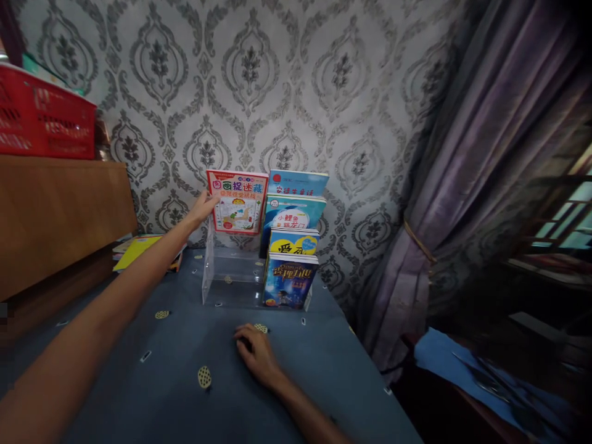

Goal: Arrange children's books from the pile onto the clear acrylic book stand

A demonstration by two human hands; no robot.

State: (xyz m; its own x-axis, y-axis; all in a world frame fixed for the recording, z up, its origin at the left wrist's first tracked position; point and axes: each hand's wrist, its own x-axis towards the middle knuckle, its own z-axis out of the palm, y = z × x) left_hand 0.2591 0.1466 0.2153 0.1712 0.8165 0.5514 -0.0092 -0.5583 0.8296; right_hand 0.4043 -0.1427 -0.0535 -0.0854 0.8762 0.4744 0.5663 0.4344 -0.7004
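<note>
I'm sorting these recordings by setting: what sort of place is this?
Probably a room in a home: patterned wallpaper covers the wall, a purple curtain is tied back at the right, and colourful books stand in a clear rack on a blue table.

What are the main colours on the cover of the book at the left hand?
Mainly red and white; the book shows best in the head view.
</note>
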